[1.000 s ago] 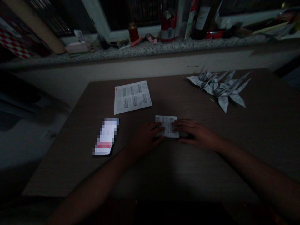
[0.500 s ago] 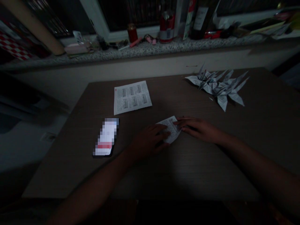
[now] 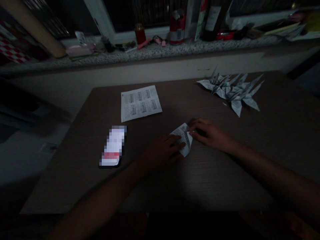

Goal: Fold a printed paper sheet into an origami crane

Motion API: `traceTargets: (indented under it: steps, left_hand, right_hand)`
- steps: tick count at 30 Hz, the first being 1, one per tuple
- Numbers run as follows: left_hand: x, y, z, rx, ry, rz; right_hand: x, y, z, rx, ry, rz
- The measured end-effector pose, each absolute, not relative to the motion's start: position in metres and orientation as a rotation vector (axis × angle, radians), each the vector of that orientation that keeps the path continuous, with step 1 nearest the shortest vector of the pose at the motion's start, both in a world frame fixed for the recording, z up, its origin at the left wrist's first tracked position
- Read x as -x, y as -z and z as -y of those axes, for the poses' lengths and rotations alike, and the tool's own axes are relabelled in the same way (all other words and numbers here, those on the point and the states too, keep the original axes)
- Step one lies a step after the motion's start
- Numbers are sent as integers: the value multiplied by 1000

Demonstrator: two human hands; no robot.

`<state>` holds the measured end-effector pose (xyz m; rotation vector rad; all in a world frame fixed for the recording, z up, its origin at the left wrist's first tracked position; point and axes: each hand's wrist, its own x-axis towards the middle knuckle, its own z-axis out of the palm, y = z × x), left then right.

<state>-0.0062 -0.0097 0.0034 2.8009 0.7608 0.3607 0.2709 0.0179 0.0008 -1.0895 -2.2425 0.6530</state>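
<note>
A small folded piece of printed paper point(image 3: 184, 138) lies near the middle of the dark wooden table point(image 3: 225, 173). My left hand point(image 3: 161, 153) rests on its left part, fingers pressing it down. My right hand point(image 3: 208, 133) pinches its upper right edge and lifts a flap. A flat printed sheet point(image 3: 140, 103) lies farther back to the left. Several folded paper cranes point(image 3: 233, 90) are piled at the back right.
A phone point(image 3: 113, 146) with a lit screen lies on the table's left side. Behind the table runs a stone sill point(image 3: 155, 51) crowded with a red can point(image 3: 176, 23), bottles, a small jar and oddments. The room is dim.
The folded paper has turned from square to a diagonal position. My right hand has gone from lying flat on it to pinching its edge. The left hand stayed on the paper.
</note>
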Motion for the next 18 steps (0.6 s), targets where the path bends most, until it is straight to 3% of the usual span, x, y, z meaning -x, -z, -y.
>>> traceTargets:
  steps: [18]
  left_hand:
    - [4,-1,14,-2786,-340,-762]
  right_hand:
    - [-260,7,-17,1308,-459,2234]
